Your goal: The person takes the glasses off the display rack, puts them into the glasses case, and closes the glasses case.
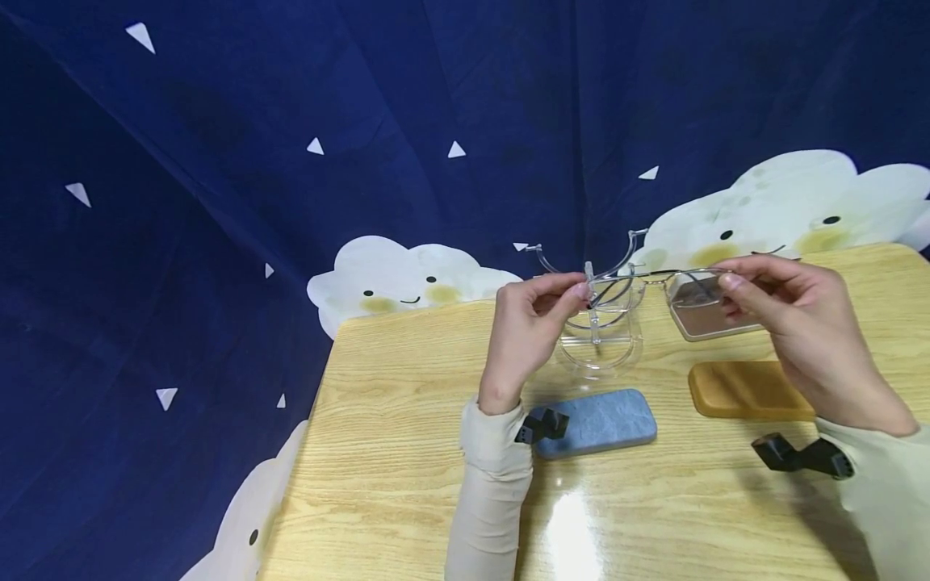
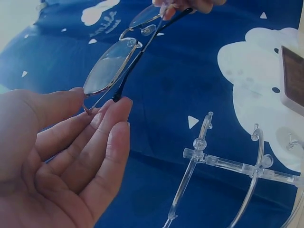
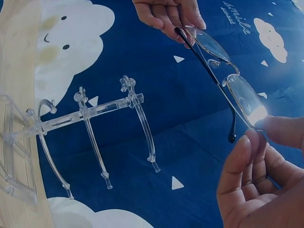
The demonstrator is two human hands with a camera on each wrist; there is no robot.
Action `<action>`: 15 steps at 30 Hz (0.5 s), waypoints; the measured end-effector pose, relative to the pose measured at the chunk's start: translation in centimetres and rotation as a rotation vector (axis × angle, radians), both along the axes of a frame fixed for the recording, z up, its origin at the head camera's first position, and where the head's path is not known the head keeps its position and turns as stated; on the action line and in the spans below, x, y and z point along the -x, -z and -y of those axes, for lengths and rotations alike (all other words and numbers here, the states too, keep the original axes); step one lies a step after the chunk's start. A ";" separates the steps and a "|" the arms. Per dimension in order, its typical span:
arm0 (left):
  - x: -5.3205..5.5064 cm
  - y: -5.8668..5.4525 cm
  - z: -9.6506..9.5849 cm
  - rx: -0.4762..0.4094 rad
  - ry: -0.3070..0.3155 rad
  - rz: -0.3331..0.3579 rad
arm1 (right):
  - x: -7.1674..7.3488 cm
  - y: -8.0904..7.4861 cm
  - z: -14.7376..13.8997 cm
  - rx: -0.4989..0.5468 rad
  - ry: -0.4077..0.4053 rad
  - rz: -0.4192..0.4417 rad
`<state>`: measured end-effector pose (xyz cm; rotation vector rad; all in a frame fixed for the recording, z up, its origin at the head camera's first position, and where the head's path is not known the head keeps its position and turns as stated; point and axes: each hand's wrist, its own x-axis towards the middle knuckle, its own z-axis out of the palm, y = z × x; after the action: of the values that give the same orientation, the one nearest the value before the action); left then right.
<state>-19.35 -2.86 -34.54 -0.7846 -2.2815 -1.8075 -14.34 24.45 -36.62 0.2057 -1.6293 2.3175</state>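
A pair of thin metal-framed glasses (image 1: 657, 282) is held up between both hands, temples folded in with dark tips. My left hand (image 1: 534, 327) pinches one outer corner of the frame between thumb and fingers. At the opposite corner my right hand (image 1: 817, 339) pinches the frame beside the lens (image 3: 244, 92). Behind and below the glasses stands a clear plastic glasses rack (image 1: 594, 331) with several curved arms; its arms carry no glasses in the right wrist view.
A blue glasses case (image 1: 599, 421) lies near the left wrist, and an orange-brown case (image 1: 748, 390) lies under the right hand. Behind it is a flat mirror-like rectangle (image 1: 708, 319) with a pale rim. A dark blue curtain (image 1: 407, 161) hangs behind the wooden table (image 1: 392, 436).
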 end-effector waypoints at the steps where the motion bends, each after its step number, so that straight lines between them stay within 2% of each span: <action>1: 0.0 0.0 0.0 -0.001 0.002 0.003 | 0.0 0.0 0.0 0.002 0.001 0.002; 15: 0.1 0.4 -0.9 0.041 -0.001 0.030 | 0.2 0.1 -0.8 0.039 0.012 -0.010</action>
<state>-19.42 -1.92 -34.94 -0.7667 -2.3446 -1.7894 -14.58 25.25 -36.72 0.1980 -1.5748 2.3328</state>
